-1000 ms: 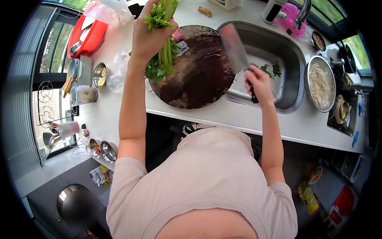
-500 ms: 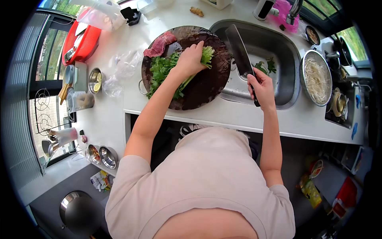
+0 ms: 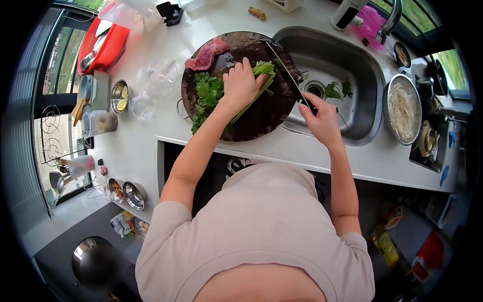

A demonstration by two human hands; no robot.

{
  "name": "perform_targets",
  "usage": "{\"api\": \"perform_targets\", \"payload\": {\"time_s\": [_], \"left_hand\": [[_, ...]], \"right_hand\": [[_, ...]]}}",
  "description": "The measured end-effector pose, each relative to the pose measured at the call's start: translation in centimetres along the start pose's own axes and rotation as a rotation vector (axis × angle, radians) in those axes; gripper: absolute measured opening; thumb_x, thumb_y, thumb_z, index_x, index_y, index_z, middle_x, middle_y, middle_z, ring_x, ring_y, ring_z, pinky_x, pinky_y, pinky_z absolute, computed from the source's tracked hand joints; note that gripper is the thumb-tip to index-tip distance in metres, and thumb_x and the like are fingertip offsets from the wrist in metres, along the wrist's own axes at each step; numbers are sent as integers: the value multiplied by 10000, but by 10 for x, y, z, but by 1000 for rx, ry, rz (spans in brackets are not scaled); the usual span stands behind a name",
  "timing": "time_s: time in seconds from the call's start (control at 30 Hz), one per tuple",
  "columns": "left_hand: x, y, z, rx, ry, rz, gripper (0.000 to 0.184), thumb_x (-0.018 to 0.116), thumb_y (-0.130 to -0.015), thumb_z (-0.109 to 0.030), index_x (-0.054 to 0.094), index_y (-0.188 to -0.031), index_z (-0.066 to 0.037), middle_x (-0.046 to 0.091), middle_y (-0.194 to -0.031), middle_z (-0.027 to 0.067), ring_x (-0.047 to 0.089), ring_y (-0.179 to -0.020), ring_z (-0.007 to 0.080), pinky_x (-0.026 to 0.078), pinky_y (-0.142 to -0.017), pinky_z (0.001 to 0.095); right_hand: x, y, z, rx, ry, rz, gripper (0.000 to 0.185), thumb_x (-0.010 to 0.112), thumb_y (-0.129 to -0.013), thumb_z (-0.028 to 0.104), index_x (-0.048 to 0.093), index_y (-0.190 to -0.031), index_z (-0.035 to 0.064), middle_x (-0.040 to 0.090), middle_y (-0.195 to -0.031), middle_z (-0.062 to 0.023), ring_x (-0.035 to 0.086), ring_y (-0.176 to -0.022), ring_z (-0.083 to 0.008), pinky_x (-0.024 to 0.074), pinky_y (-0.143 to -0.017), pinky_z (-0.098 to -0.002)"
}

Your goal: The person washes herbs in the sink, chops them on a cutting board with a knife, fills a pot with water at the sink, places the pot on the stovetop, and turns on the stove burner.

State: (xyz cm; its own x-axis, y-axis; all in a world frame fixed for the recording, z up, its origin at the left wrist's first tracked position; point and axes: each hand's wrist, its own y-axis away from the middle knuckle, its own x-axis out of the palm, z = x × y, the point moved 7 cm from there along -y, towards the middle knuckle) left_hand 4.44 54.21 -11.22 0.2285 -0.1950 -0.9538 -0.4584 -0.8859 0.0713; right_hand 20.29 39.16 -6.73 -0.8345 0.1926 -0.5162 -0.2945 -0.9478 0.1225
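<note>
My left hand is closed around a bunch of leafy green herbs, pressing it onto a round dark cutting board. The leaves spread to the left and the cut stems point up and right. In my right hand is the handle of a cleaver. Its blade is turned edge-on to the camera, over the right side of the board and apart from the stems. A piece of raw red meat lies at the board's upper left.
Right of the board is a steel sink with leaf scraps in it. A metal bowl of pale noodle-like strands stands beyond it. Left are a crumpled plastic bag, a small steel bowl and a red basket.
The cleaver has moved left from above the sink to the board and turned from showing its flat side to edge-on. My left hand stays on the herbs; the camera view shifted slightly.
</note>
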Motion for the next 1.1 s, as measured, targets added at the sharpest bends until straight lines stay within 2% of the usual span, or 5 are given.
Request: {"api": "perform_targets", "payload": {"time_s": [0.1,0.2,0.37,0.67,1.1], "left_hand": [[-44,22,-14,218,-27,-330,613,702,-745,-415,486,-1142,-1,484,-1178,159,442,-1153,345,309,-980,547],[-59,30,-14,347,69,-203,618,766,-689,-319,486,-1162,-37,449,-1234,143,395,-1217,334,234,-1047,563],[-36,33,-21,611,182,-149,403,725,-707,-185,545,-1034,-33,495,-1089,145,479,-1043,348,413,-898,433],[-13,23,-20,555,280,-172,335,661,-672,-33,568,-994,-27,535,-1045,131,509,-1002,320,448,-865,401],[-20,24,-13,503,399,-301,205,624,-701,28,575,-898,-5,532,-924,124,522,-925,304,451,-810,379]], "right_hand": [[-18,6,26,-147,53,-63,321,624,-809,127,612,-1098,-10,655,-866,-174,550,-564,-219,434,-554,-291],[-20,18,50,-312,39,-28,309,622,-808,100,611,-1098,-8,655,-894,-174,584,-620,-240,447,-588,-298],[1,20,46,-266,139,95,310,613,-828,101,567,-1118,0,605,-765,-165,589,-718,-328,461,-664,-385],[28,1,34,3,494,281,318,512,-901,176,467,-1180,30,619,-746,-177,611,-659,-395,486,-606,-478],[25,-8,38,-89,474,241,347,516,-900,198,467,-1225,86,614,-720,-170,601,-612,-387,492,-567,-479]]}}
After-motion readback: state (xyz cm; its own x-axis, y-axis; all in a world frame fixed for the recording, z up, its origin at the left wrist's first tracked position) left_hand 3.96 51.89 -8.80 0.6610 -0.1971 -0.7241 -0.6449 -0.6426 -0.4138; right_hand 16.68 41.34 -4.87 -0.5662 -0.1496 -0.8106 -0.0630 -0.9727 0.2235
